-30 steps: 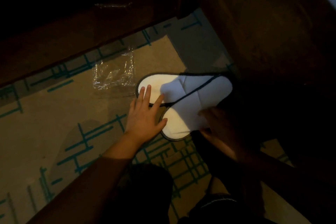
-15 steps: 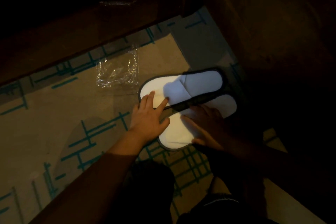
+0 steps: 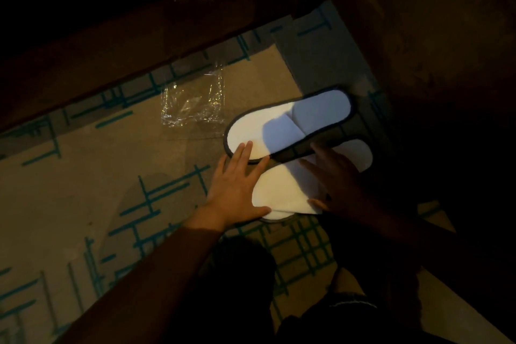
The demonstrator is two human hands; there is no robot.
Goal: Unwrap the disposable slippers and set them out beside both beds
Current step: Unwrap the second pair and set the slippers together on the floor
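Two white slippers on the carpet [image 3: 83, 176] by the dark bed frame [image 3: 418, 50], far slipper [image 3: 307, 120] overlapping the near slipper [image 3: 282, 190]. My left hand [image 3: 237, 187] lies flat, fingers straight, on both heels. My right hand [image 3: 340, 179], in shadow, fingers spread, rests on the near one. Empty clear wrapper [image 3: 192, 103] lies on the carpet just left of the slippers

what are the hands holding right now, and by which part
Nothing is gripped. The left hand lies flat with straight fingers across the heel ends of both slippers; the right hand rests spread on the nearer slipper.
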